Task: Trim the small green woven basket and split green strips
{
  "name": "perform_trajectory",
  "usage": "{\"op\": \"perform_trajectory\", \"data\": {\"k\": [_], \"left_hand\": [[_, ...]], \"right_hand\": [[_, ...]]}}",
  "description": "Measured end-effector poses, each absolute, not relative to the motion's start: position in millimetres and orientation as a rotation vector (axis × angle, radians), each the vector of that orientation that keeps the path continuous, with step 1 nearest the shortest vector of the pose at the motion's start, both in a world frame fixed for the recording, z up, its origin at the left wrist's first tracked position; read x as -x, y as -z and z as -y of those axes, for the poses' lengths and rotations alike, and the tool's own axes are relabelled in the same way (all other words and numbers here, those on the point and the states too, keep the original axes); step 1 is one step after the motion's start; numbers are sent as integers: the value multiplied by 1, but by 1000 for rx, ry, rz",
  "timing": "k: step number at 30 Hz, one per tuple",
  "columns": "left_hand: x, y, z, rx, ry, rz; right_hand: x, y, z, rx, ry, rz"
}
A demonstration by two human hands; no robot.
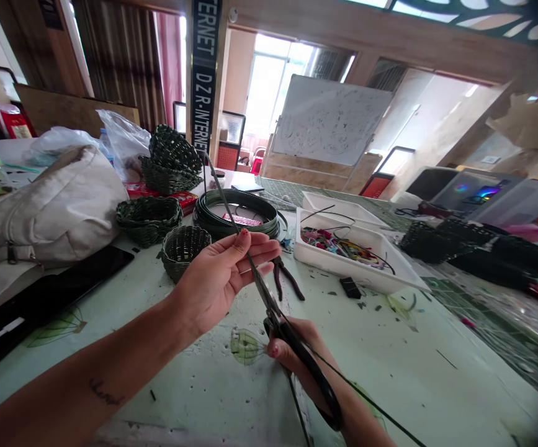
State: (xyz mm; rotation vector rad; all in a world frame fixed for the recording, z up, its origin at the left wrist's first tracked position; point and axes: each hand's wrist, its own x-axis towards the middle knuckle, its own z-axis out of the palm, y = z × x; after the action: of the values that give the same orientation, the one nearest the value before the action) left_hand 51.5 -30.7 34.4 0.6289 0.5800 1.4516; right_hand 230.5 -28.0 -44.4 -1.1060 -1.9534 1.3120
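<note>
Workbench (110, 298): L hand (217, 279) pinches green strip (224, 198), R hand (291, 347) grips scissors (299, 360).

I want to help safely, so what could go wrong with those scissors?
The black-handled scissors in the right hand sit very close to the left hand, so a slip might nick its fingers. The long dark green strip sticks up past those fingers and could spring loose, perhaps snagging the small woven basket. The pliers lie just below the hands, so dropped scissors could hit them.
</note>
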Motion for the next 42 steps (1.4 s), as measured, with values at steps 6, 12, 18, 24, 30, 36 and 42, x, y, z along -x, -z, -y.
{"op": "perform_trajectory", "data": {"k": [6,12,18,24,30,36,42], "left_hand": [[-51,-33,30,-597,-1465,-589],[-53,-33,28,-615,-1468,-606],[-53,-33,28,-594,-1482,-614],[-51,-32,27,-607,-1481,-592],[-49,-30,24,-621,-1471,-617],[-48,-30,23,-615,-1449,-687],[-40,-30,16,-661,-1350,-807]], "right_hand": [[-226,41,31,1180,-1335,1880],[-225,41,33,1197,-1352,1833],[-224,42,33,1223,-1390,1821],[-223,37,36,1275,-1436,1755],[-223,40,34,1263,-1440,1728],[-225,46,30,1203,-1452,1735],[-232,46,24,1080,-1582,1767]]}}
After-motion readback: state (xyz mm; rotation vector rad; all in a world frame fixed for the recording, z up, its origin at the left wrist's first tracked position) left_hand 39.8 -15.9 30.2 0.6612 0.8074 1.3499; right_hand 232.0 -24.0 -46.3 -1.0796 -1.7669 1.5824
